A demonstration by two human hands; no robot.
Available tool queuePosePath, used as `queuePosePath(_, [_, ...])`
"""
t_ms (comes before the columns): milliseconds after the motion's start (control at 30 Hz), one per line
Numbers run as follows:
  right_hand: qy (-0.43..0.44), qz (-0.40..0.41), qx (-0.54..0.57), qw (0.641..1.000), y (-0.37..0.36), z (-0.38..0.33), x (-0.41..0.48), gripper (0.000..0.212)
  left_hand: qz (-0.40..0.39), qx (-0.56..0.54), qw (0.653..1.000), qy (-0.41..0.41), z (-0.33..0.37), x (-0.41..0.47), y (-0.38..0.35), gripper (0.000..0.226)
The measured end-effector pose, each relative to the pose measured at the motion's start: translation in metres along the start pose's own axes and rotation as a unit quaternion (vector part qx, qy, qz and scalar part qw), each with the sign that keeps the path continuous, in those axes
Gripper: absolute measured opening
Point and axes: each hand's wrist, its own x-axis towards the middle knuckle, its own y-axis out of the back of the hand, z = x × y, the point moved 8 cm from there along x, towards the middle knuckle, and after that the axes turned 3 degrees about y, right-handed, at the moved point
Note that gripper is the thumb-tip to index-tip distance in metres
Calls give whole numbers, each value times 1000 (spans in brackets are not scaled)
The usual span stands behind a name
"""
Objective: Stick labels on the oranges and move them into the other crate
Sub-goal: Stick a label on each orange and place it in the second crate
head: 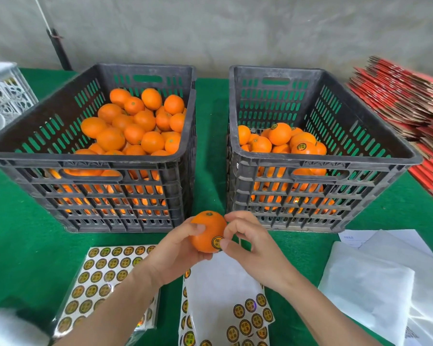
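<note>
Orange [206,231]: gripped by left hand [178,248]; right hand [250,242] fingers seemingly pinching label [217,242] on; receiving crate [323,163] ahead, rightward.

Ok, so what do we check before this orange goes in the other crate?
1. Label on the orange: ok, it sits on the side.
2. Label pressed flat all round: cannot tell, the right hand has its thumb over one edge.
3. Safe hold: ok, the left hand has its fingers curled round the orange.
4. Room in the right crate: ok, its labelled oranges lie well below the rim.
5. Way to the crate: ok, nothing stands between.
6. More labels ready: ok, a full sheet lies on the left.
</note>
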Motion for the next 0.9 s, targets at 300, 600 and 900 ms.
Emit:
queuePosePath(300, [26, 66, -94, 993, 3, -7, 0, 25, -8, -10, 1000, 15, 2, -7, -9, 102])
queuePosePath(600, [47, 61, -21, 997, 10, -15, -9, 60, 1, 12, 1000, -14, 15, -17, -26, 108])
queuePosePath(900, [203, 229, -106, 946, 122, -81, 22, 68, 51, 167, 951, -256, 142, 15, -108, 42])
